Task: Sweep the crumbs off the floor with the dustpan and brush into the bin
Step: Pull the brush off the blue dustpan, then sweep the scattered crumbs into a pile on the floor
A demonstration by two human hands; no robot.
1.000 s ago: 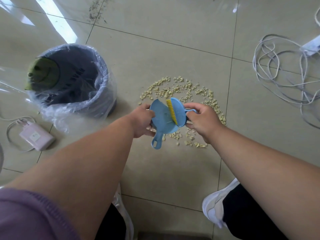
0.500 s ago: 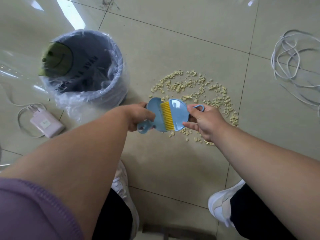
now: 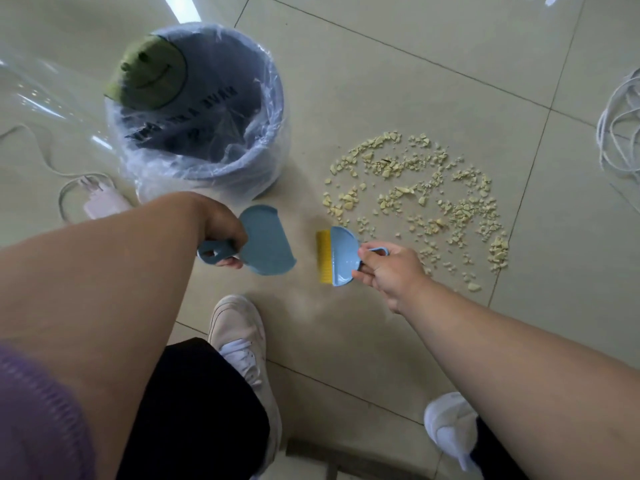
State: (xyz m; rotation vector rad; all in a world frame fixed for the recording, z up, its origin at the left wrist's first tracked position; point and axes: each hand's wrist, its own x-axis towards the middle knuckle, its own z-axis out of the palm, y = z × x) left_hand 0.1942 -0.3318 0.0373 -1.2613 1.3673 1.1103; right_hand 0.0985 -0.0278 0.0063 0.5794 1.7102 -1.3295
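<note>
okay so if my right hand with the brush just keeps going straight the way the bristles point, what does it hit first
Probably the small blue plastic dustpan in the left hand. The right hand aims the blue brush with yellow bristles leftward at it, across bare floor; heights are unclear.

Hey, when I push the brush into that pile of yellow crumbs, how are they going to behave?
The crumbs are small, loose, angular bits, so they'll probably slide and scatter rather than roll far. The glossy tile floor likely lets them skid easily. They look light, so the short yellow bristles of the brush may flick some past the dustpan.
</note>
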